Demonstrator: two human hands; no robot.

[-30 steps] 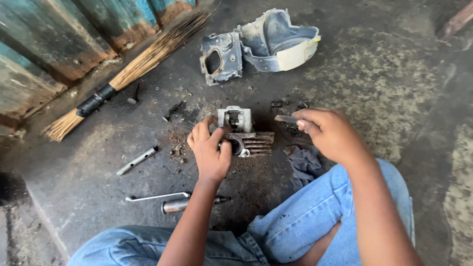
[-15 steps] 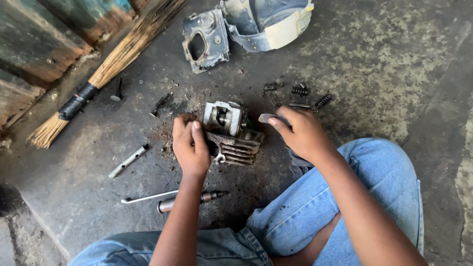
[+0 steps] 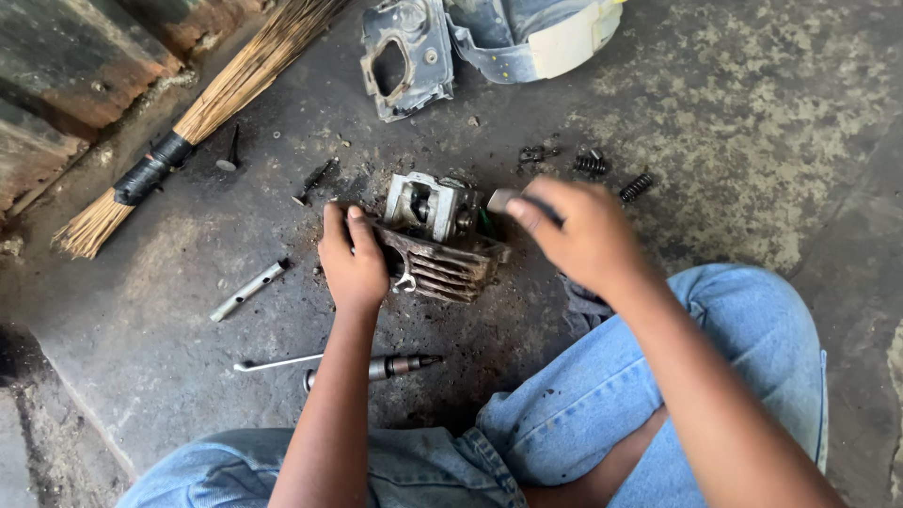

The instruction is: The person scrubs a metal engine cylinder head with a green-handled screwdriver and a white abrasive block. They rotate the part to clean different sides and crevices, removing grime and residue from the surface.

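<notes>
The grimy finned metal cylinder head [image 3: 435,246] sits on the dark oil-stained concrete floor [image 3: 734,122], tipped so its fins face the person. The left hand [image 3: 354,259] is curled over its left end, fingers wrapped tight to steady it. The right hand [image 3: 585,235] pinches a small flat grey metal piece [image 3: 499,199] between thumb and fingertips, held just beside the head's upper right corner. By the look of it, the work in hand is bringing that piece to the head's top; the next move likely calls for a firm left grip and a careful, angled approach.

Room is tight on the near side: the bent knees in blue denim [image 3: 649,376] hem in the right forearm, and a grey rag [image 3: 585,299] lies under the wrist. Small dark coil springs [image 3: 637,186] lie beyond the right hand. To the left lie a short steel tube [image 3: 248,290], a thin bent rod [image 3: 277,362] and a chrome-tipped tool [image 3: 376,367]. Farther off are a straw broom [image 3: 207,108] and a grey-blue plastic housing [image 3: 489,42].
</notes>
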